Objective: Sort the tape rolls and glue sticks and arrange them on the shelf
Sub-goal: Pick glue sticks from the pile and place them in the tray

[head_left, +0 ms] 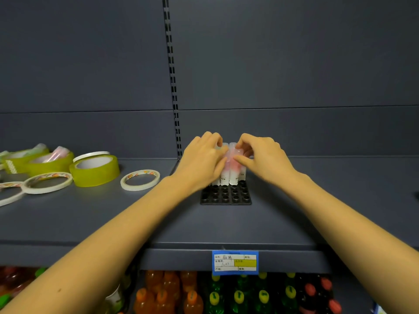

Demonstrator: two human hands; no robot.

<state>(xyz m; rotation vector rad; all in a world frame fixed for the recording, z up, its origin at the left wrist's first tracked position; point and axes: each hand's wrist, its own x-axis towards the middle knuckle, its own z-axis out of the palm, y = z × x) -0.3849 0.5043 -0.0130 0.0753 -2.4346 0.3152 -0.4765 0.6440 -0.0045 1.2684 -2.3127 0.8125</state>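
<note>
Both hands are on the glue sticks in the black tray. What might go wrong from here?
The glue sticks stand packed in the back rows of the tray; a nudge from the left hand or right hand may topple neighbours.
The tray may slide if a stick is pressed in.
What look like loose sticks inside the green tape rolls could be overlooked.

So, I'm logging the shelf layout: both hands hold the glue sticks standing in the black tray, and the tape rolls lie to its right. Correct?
Not quite: the head view shows the tape rolls to the left of the black tray, not its right. The left hand and right hand do hold the glue sticks standing in it.
</note>
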